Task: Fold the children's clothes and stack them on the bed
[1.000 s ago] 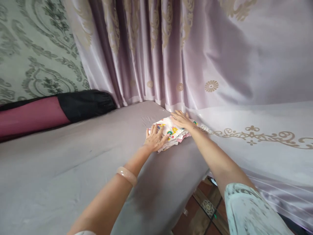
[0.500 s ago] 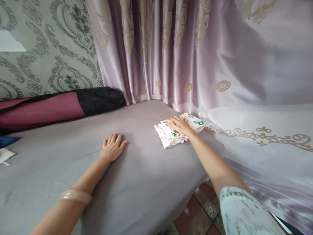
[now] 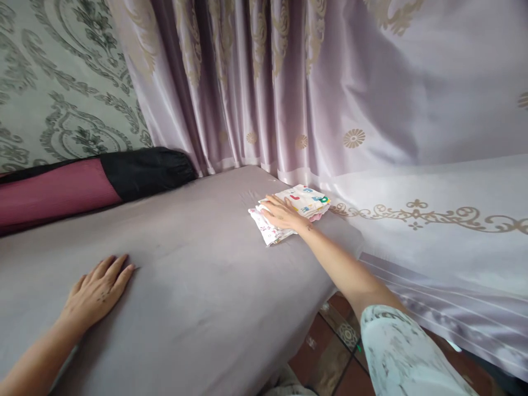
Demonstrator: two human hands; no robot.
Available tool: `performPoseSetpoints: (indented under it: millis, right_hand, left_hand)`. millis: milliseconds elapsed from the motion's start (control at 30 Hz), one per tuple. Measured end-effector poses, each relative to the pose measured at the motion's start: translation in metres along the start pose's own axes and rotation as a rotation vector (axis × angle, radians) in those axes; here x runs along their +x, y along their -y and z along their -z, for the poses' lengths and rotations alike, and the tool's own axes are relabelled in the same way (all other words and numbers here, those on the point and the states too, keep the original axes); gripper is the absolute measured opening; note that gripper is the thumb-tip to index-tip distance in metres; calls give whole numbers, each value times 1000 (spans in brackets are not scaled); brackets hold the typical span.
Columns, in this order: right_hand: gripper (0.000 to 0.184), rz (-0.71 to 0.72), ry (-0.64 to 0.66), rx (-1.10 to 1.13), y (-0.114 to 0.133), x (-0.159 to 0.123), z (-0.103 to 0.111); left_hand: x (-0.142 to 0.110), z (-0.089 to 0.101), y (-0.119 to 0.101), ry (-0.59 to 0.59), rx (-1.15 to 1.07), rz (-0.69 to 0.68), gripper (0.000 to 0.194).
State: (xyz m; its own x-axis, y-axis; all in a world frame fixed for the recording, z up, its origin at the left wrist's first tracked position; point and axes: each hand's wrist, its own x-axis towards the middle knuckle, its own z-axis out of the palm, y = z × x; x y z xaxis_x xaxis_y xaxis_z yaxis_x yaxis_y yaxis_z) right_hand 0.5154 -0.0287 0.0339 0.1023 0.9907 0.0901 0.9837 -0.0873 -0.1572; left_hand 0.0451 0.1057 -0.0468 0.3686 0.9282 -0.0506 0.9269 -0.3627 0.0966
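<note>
A small stack of folded printed cloths (image 3: 307,199), white with colourful figures on top and a pink pattern below, lies near the far right corner of the bed. My right hand (image 3: 281,212) rests flat on the near left part of the stack, fingers stretched out and not wrapped around it. Well to the left, my left hand (image 3: 97,289) lies palm down on the grey sheet (image 3: 193,280), its fingers spread and nothing in them. The lower layers of the stack are partly hidden by my right hand.
A long pink and black bag (image 3: 111,179) lies along the patterned wall at the left. Mauve curtains (image 3: 256,99) hang behind the bed and down its right side. Below the bed's right edge, the tiled floor (image 3: 325,346) shows.
My left hand has slid left and nearer to me over the sheet. My right hand has shifted toward the left edge of the stack. The view has turned slightly right.
</note>
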Motion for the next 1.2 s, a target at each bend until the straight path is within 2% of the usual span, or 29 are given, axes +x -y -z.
performPoseSetpoints:
  millis: [100,200,367,467,600,667,733,1000,1200]
  right_hand:
    - [46,39,-54,-56,-1,-2,-11]
    - [44,45,-95,-73,-3,-2,-17]
    - [44,42,-70,-82,-5,-1,-12]
    - [44,39,-34,-92,-2,0,-8]
    - [40,105,-172,-126,14,10,-11]
    - [39,140,-235,-83,30,21,-19]
    - [37,178,-233,-3,52,34,-30]
    - [26,322,-50,210,172,76,-86]
    - [28,410,6,186,260,81,-105]
  left_hand:
    - [-5,3,-12,-79,19,89,66]
    - [-6,4,-20,-91,52,84,65]
    - [-3,-2,-17,-115,136,116,64]
    - [-2,-4,-18,-140,134,91,60]
    - [-8,5,-30,-149,90,61,60]
    - [-12,10,-35,-158,52,68,58]
    - [-13,13,-37,-171,2,76,56]
    - [-13,10,-25,-224,-110,56,54]
    - [-11,7,-18,-270,-146,42,46]
